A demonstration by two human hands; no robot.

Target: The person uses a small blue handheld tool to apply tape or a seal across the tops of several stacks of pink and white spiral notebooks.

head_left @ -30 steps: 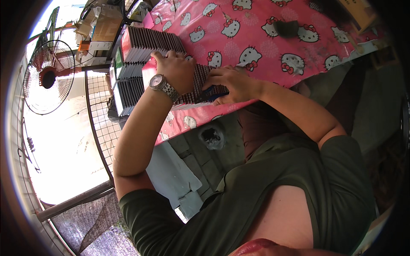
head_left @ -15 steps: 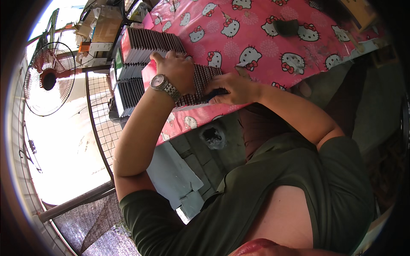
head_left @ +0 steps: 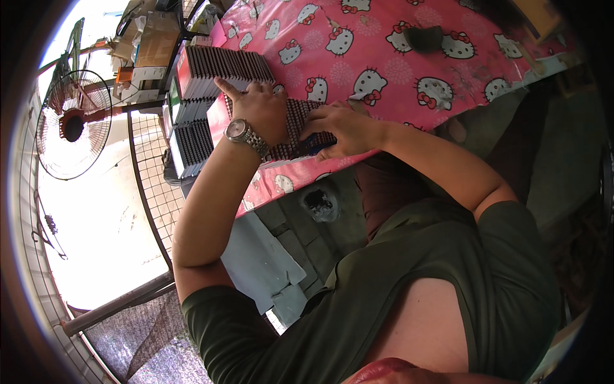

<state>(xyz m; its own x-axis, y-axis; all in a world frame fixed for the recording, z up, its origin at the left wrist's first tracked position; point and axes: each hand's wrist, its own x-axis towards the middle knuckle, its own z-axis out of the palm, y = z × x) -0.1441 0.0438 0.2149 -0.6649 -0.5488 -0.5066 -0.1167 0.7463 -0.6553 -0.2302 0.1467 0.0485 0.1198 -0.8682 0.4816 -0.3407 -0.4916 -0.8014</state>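
A row of spiral-bound notebooks [head_left: 295,121] stands on the pink table cover, dark coil bindings upward. My left hand [head_left: 261,112], with a metal watch [head_left: 236,130] at the wrist, lies across the top of the row, its thumb stretched out and its other fingers bent toward the far side. At the row's right end my right hand [head_left: 345,130] curls its fingers and thumb around the last notebooks, partly hiding them. A dark blue edge shows under that hand. More notebook stacks [head_left: 227,64] stand just beyond and to the left.
The pink patterned table cover [head_left: 390,70] has torn patches. A dark green object [head_left: 423,40] lies on its far part. A fan [head_left: 73,125] stands at the left, near a wire grid [head_left: 157,173]. Cardboard boxes [head_left: 158,38] are piled at the far left.
My right hand's fingers have lifted and spread slightly over the row's end, and more of the bindings show there. My left hand's thumb reaches a little farther left.
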